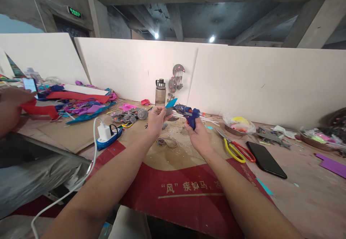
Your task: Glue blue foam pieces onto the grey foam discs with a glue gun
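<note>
My right hand (199, 136) is wrapped round the handle of a blue glue gun (191, 115), whose nozzle points left. My left hand (156, 118) pinches a small grey piece (168, 111) close to that nozzle; its exact kind I cannot make out. A blue pointed piece (171, 103) sticks up just above my left fingertips; whether it is held too I cannot tell. Below the hands, a loop of grey cord (167, 142) lies on the red and tan cardboard (151, 186).
Scissors (234, 150) and a black phone (266, 159) lie right. A blue power strip (109, 140) with a white cable, a bottle (160, 94), grey yarn (142, 114) and felt scraps (81, 100) stand or lie left. Another person's hand (16, 96) is far left.
</note>
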